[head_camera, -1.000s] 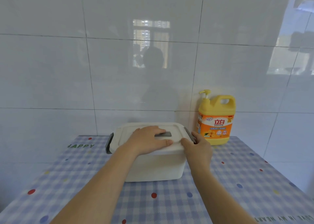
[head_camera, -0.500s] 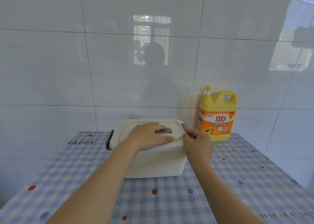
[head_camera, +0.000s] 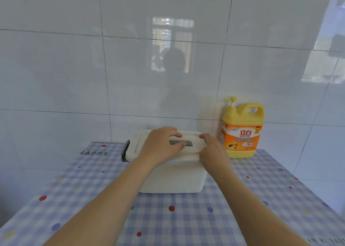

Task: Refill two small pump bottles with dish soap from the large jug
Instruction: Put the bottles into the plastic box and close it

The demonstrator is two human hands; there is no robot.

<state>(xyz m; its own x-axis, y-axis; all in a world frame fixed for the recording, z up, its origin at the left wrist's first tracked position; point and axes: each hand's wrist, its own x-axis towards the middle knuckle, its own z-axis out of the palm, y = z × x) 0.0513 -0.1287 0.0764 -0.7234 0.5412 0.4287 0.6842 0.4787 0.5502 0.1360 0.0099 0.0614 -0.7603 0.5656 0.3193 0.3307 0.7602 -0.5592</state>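
Note:
The large yellow dish soap jug (head_camera: 241, 131), with an orange label and a pump top, stands against the tiled wall at the back right. A white lidded storage box (head_camera: 173, 176) sits mid-table to its left. My left hand (head_camera: 160, 148) lies on the box lid (head_camera: 137, 143), fingers spread beside the grey lid handle (head_camera: 187, 143). My right hand (head_camera: 212, 152) curls its fingers over the lid's right edge, hiding the latch there. No small pump bottles are visible.
A grey latch (head_camera: 125, 151) shows on the box's left end. The table (head_camera: 186, 217) wears a blue checked cloth with coloured dots. White tiled walls close off the back and the right side.
My right hand has shifted from the grey right latch up onto the lid's right edge, now hiding the latch. My left hand stays on the lid. The view has tilted slightly.

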